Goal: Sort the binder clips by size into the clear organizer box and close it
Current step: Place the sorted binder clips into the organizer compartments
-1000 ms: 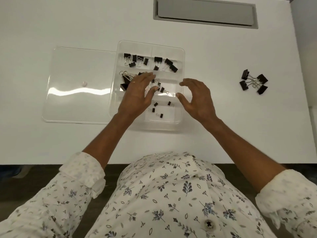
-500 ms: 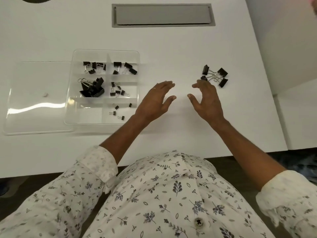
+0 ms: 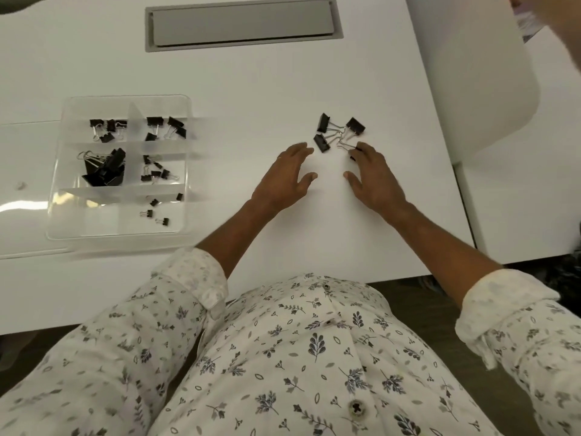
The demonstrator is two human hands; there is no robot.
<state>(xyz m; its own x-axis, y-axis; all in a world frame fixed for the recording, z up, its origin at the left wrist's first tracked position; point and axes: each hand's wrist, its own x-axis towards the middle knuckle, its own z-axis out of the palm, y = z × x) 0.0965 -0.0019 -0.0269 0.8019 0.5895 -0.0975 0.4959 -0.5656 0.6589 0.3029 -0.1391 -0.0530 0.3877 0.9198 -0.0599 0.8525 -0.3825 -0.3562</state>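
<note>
Clear box (image 3: 119, 236) open at the left of the white surface (image 3: 251, 89), lid (image 3: 22, 215) flat on the surface against its left side, small knob (image 3: 20, 185) on top. Inside, dividers (image 3: 135, 121) forming two columns of cells. In the second row from the far end, medium clips (image 3: 108, 130) in the left cell and more of like size in the right one. In the next row, big clips (image 3: 107, 171) heaped in the left cell, wire handles toward the far left; small clips (image 3: 156, 174) scattered in the right cell. In the near right cell, tiny clips (image 3: 154, 202), four in sight, spaced out. All black with silver wire handles. Well apart from the box, to its right, loose clips (image 3: 322, 142) in a tight cluster on the bare surface, handles crossing in the middle: three plain to see, a fourth half hidden under the fingertips (image 3: 361, 147) of the right hand (image 3: 374, 180). Right grip apart, fingers spread and lightly bent, thumb well off them, clamped on nothing. Left hand (image 3: 284, 180) palm down just beside the cluster, near the closest clip; contact not clear. Left grip likewise apart, holding nothing. Patterned sleeves (image 3: 191, 278) rolled up both arms. Grey panel (image 3: 242, 25) set into the surface toward its far edge.
</note>
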